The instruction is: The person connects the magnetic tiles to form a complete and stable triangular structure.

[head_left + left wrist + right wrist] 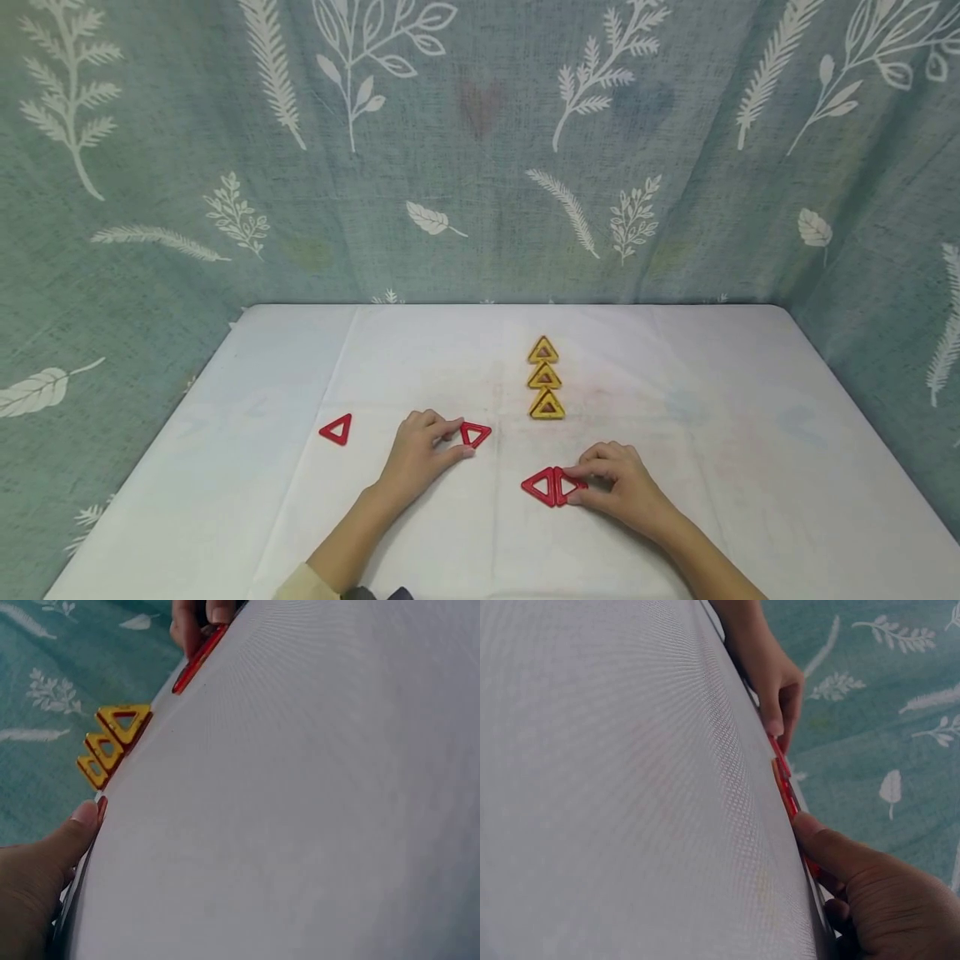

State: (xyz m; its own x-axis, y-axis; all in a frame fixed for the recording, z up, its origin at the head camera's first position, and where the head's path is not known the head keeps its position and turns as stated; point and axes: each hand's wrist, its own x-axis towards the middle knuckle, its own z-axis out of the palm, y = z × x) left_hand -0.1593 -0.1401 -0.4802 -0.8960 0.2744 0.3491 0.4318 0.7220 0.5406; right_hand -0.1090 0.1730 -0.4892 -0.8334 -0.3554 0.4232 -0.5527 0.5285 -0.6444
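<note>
My left hand (pixel 422 454) pinches a red hollow triangle tile (pixel 485 432) at its left side, thumb below and fingers above. Nearer the front, my right hand (pixel 622 487) holds the right end of a second red triangle (pixel 558 487) between thumb and fingers. That tile's flat side meets the flat side of another red triangle (pixel 530 485), so the pair forms a diamond on the table. The right wrist view shows my right thumb and fingers on red tile edges (pixel 789 799), seen almost edge-on. In the left wrist view, the left thumb touches a red edge (pixel 102 810).
Three yellow triangle tiles (pixel 543 385) with reddish inner parts lie in a column beyond the hands, tips pointing away. A lone red triangle (pixel 346 431) lies to the left of my left hand. White cloth covers the table (pixel 420 350); a green leaf-patterned curtain (pixel 480 183) surrounds it.
</note>
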